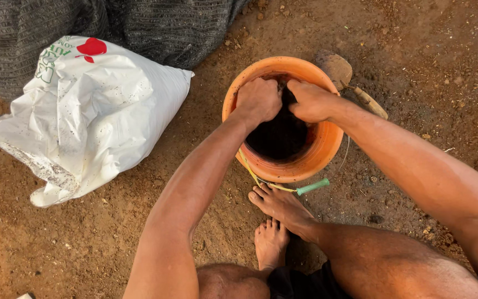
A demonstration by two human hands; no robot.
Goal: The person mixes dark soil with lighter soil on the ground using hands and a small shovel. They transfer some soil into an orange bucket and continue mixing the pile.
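Observation:
An orange plastic bucket (321,149) stands on bare earth in front of me, with dark soil (275,138) inside. My left hand (258,99) reaches into the bucket at its far left side, fingers curled down into the soil. My right hand (311,101) reaches in beside it from the right, fingers also closed into the soil. The fingertips of both hands are hidden in the dark contents, so what they grip is unclear. The bucket's wire handle with a green grip (312,187) lies on the ground at the near rim.
A large white sack (89,116) lies on the ground to the left. Grey woven fabric (156,25) covers the back. A trowel with a wooden handle (341,72) lies behind the bucket at right. My bare feet (278,213) rest just below the bucket.

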